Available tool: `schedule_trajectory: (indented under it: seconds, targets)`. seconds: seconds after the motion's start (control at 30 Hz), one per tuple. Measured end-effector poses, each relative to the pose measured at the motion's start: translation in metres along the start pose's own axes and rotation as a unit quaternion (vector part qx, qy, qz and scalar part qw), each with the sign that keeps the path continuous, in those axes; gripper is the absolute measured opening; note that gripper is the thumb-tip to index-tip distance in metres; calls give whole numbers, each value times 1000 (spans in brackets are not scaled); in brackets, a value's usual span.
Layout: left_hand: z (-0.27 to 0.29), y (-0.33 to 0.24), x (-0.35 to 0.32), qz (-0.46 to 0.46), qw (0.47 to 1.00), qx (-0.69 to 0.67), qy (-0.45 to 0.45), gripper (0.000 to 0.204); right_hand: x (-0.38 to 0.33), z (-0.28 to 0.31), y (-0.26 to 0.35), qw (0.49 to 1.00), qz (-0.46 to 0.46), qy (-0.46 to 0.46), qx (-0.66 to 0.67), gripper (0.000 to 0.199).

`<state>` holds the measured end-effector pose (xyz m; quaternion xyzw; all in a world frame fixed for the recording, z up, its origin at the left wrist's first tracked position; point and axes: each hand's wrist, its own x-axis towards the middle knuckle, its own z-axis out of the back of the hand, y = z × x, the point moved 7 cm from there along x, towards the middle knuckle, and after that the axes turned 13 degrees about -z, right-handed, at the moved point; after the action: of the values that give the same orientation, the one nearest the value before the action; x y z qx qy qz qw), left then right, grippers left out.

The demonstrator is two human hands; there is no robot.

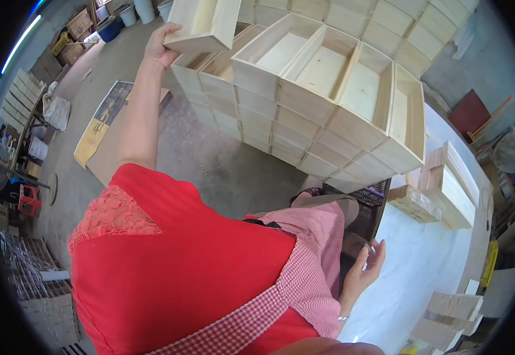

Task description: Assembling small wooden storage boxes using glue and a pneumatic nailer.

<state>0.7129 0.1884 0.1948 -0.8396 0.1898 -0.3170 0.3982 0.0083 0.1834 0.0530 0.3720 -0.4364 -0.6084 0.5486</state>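
My left hand is raised on an outstretched arm, its fingers closed round the edge of a pale wooden box. That box is tilted, with its open side showing and its top cut off by the picture's edge. Just beneath and to the right stands a tall stack of similar open-topped wooden boxes, set in rows. My right hand is low by the edge of a white-topped table. Its fingers are loosely curved and apart, and I see nothing held in them.
On the table lie a taped wooden bundle, long pale wooden pieces and more wood pieces nearer me. More stacked boxes rise at the back. Flattened cardboard lies on the floor at left, with a red stool beyond.
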Motion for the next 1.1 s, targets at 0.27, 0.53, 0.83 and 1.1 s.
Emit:
schedule_trajectory:
  seconds: [0.27,0.53,0.83,1.1]
  targets:
    - [47,98,17,199,980,25,0,42,1,-3,-31,998,-36,11,-52,46]
    - [31,98,20,271,955,94,68,52,-7,-14,-45,996,-82,11,-31,45]
    - [1,105,12,301,941,120,100,47,-11,-14,-50,994,-109,13,-1,45]
    - [14,109,30,227,951,171,124,35,-18,-19,-59,993,-111,36,-4,45]
